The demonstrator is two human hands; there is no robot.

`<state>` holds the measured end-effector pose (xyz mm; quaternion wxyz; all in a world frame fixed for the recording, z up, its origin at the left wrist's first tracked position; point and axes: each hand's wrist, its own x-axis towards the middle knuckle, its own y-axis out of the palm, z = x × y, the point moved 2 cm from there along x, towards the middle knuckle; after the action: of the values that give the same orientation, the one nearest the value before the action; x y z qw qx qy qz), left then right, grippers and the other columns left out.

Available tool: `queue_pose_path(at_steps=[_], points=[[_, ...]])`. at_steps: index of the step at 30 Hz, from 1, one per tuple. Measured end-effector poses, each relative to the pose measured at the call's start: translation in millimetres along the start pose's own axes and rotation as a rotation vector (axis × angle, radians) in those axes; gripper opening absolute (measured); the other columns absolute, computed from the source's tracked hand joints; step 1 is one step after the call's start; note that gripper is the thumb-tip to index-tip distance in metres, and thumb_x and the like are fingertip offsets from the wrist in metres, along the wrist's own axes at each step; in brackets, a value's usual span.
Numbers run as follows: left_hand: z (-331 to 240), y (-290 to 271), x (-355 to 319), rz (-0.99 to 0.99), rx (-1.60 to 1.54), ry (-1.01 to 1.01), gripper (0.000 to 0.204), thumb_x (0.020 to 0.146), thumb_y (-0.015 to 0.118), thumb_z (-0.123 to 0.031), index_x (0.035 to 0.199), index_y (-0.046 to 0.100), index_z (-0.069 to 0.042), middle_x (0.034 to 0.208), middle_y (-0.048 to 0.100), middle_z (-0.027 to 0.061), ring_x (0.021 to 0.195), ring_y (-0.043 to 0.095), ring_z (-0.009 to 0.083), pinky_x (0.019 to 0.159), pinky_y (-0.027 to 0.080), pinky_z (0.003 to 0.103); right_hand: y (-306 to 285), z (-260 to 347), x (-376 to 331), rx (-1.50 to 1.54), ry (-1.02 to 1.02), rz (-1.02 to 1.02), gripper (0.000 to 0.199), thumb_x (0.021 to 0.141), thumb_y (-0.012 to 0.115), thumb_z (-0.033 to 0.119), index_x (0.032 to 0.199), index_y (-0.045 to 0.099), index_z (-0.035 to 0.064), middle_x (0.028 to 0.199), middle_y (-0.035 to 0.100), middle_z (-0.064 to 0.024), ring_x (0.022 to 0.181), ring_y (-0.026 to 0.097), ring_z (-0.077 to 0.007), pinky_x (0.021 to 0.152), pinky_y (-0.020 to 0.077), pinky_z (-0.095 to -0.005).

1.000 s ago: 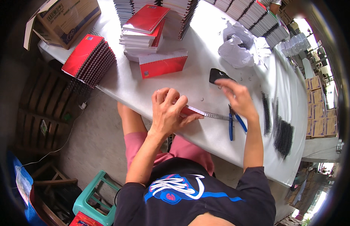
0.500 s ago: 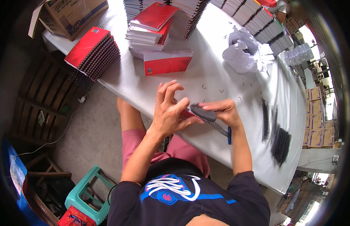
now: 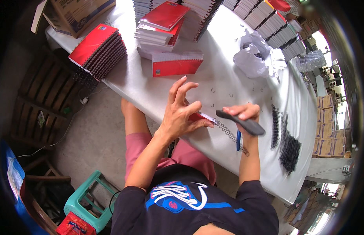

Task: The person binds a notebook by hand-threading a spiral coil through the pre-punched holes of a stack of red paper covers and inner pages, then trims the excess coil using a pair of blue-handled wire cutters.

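My left hand point(image 3: 181, 115) pinches a small red notebook point(image 3: 195, 117), its punched edge turned to the right and its index and middle fingers raised. A dark wire coil point(image 3: 229, 134) trails from that edge toward my right forearm. In my right hand point(image 3: 249, 111) is a dark grey, flat, oblong pad point(image 3: 244, 123), held just above the coil and apart from the notebook. Below the right hand a blue loop-shaped handle point(image 3: 238, 140) shows; its other end is hidden, and I cannot tell whether the hand holds it.
Coil-bound red notebooks point(image 3: 96, 49) are stacked at the table's left edge. Another red notebook point(image 3: 178, 67) lies ahead, before a taller stack point(image 3: 160, 29). Black coils point(image 3: 290, 152) and a crumpled white plastic bag point(image 3: 250, 60) lie right. Small wire bits point(image 3: 231, 95) are scattered about.
My right hand has moved right with the grey pad, off the notebook's edge. The coil and the punched edge now show. My left hand keeps its pinch on the notebook.
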<state>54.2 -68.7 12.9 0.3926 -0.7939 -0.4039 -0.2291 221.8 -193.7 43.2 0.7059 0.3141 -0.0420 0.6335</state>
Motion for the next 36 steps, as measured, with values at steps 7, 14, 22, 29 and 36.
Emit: queue_pose_path(at_steps=[7,14,22,29,36], points=[[1,-4,1,0.008,0.049,0.033,0.054,0.054,0.079,-0.054,0.067,0.053,-0.009,0.128,0.042,0.0154,0.127,0.03,0.0404,0.092,0.042,0.045,15,0,1,-0.109,-0.024,0.052,0.029,0.067,0.062,-0.012,0.091,0.071,-0.0007,0.098,0.068,-0.0198,0.094,0.067,-0.0276,0.088,0.0515,-0.0347],[8,9,-1,-0.002,0.155,0.081,0.052,0.054,0.079,-0.049,0.074,0.054,-0.009,0.099,0.049,0.0105,0.105,0.042,0.0342,0.087,0.039,0.043,4,27,4,-1.439,0.168,-0.393,0.041,0.07,0.072,0.004,0.11,0.065,0.004,0.107,0.066,-0.0142,0.096,0.064,-0.0235,0.083,0.0485,-0.0303],[14,14,0,-0.119,0.256,0.043,0.048,0.057,0.08,-0.044,0.076,0.053,-0.01,0.083,0.042,0.007,0.09,0.04,0.0286,0.077,0.038,0.041,50,-2,10,-1.488,0.229,-0.125,0.025,0.074,0.074,0.022,0.091,0.062,0.0085,0.087,0.065,-0.0024,0.071,0.061,-0.0205,0.079,0.0433,-0.033],[3,10,-5,-0.089,0.495,0.086,0.044,0.064,0.076,-0.043,0.097,0.061,-0.018,0.087,0.04,0.0061,0.092,0.04,0.0272,0.08,0.037,0.045,41,-13,4,-1.615,0.077,-0.152,0.021,0.078,0.07,0.028,0.087,0.064,0.0104,0.081,0.066,0.0013,0.078,0.064,-0.0178,0.09,0.0351,-0.0393],[2,5,6,0.041,0.375,-0.023,0.045,0.065,0.074,-0.042,0.1,0.06,-0.018,0.089,0.042,0.0065,0.093,0.043,0.0263,0.078,0.036,0.042,41,-8,9,-1.76,0.004,0.034,0.019,0.081,0.068,0.029,0.084,0.065,0.0113,0.086,0.067,0.0012,0.094,0.062,-0.0149,0.094,0.0292,-0.0473]])
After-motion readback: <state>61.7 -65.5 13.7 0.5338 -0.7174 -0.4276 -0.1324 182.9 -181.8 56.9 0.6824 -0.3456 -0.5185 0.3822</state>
